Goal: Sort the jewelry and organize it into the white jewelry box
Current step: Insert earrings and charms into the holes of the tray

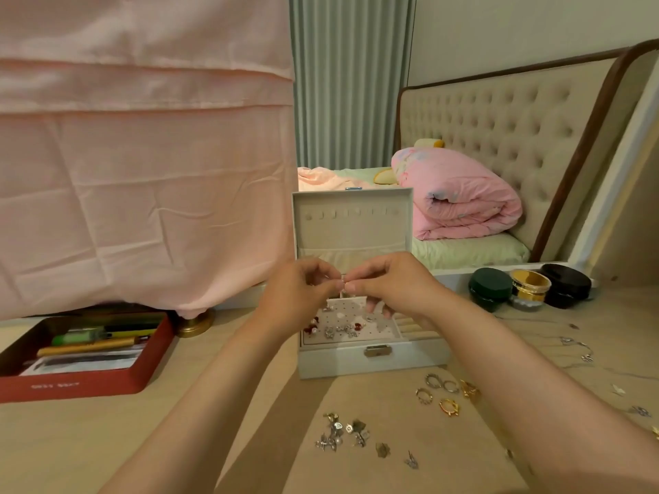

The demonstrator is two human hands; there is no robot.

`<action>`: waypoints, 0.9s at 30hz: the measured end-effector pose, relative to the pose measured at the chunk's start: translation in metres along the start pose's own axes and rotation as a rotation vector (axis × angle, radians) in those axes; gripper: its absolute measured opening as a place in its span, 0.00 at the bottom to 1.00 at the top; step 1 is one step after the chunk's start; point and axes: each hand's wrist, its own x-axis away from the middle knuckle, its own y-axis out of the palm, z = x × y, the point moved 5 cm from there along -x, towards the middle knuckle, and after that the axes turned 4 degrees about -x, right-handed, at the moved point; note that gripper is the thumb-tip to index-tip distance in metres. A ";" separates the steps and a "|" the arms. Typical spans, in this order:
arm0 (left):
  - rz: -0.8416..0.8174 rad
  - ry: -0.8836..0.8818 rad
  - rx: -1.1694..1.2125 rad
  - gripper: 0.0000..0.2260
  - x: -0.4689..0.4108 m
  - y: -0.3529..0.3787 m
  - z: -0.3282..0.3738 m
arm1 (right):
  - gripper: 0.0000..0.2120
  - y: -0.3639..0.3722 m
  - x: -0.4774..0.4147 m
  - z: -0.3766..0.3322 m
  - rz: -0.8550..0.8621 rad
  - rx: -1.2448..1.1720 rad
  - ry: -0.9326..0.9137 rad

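Head view: both hands are raised in front of the open white leatherette jewelry box, just above its tray. Left hand & right hand meet fingertip to fingertip. Each pinches the same tiny silver stud earring w/ thumb & forefinger, other fingers loosely curled. It's prob. held up close so the back can be worked off the post before seating, but it's too small to tell which hand has which part. The upright box lid has a row of hooks & a pocket, nothing hanging. Inside, the white perforated earring panel carries several silver & red studs along its near rows. The ring slots to its right are partly hidden, contents unclear. Out on the pale wood tabletop, a cluster of small silver earrings lies near the box front. Gold & silver rings are grouped to its right, thin silver chains farther right. The red rectangular tray at left holds pens etc.
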 end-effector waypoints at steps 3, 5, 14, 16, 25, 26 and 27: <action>0.034 -0.041 0.023 0.03 -0.021 -0.009 -0.007 | 0.06 0.007 -0.027 -0.002 -0.014 -0.102 0.031; 0.034 -0.083 0.066 0.02 -0.031 -0.011 -0.015 | 0.08 0.011 -0.043 -0.003 -0.022 -0.141 0.050; 0.092 -0.025 -0.224 0.06 -0.044 -0.020 -0.041 | 0.04 0.027 -0.094 0.013 0.001 0.148 0.044; 0.233 -0.026 -0.204 0.05 -0.040 -0.029 -0.048 | 0.03 0.033 -0.102 0.016 -0.017 0.274 0.002; -0.082 -0.303 0.056 0.23 -0.032 0.000 -0.094 | 0.07 0.054 -0.114 0.018 -0.141 0.685 -0.170; -0.087 -0.291 0.041 0.24 -0.032 0.000 -0.094 | 0.08 0.054 -0.114 0.018 -0.142 0.698 -0.175; -0.097 -0.277 0.026 0.26 -0.031 0.000 -0.094 | 0.08 0.054 -0.113 0.017 -0.140 0.698 -0.176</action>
